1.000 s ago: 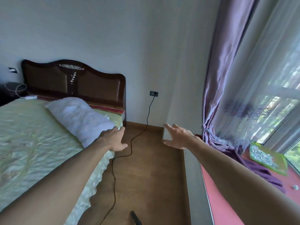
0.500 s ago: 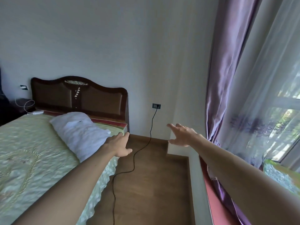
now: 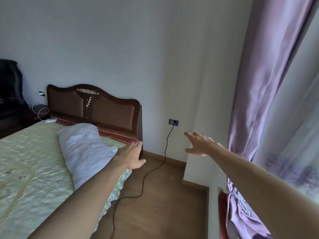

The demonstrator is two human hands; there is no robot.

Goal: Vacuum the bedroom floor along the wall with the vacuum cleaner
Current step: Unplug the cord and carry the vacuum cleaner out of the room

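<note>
We reach both arms forward over the bedroom floor [image 3: 164,200]. Our left hand [image 3: 132,156] is empty with its fingers spread, held above the bed [image 3: 34,169] edge, with the white pillow [image 3: 84,149] just to its left and the headboard [image 3: 96,107] beyond it. A black cord [image 3: 151,171] runs along the floor to the right of this hand and up to a wall socket [image 3: 173,122]. Our right hand [image 3: 198,144] is also empty and splayed, just right of the socket, with the purple curtain [image 3: 259,83] to its right. We see no vacuum cleaner and no readable writing.

Bare forearms, bare hands [image 3: 132,156], sleeveless.
</note>
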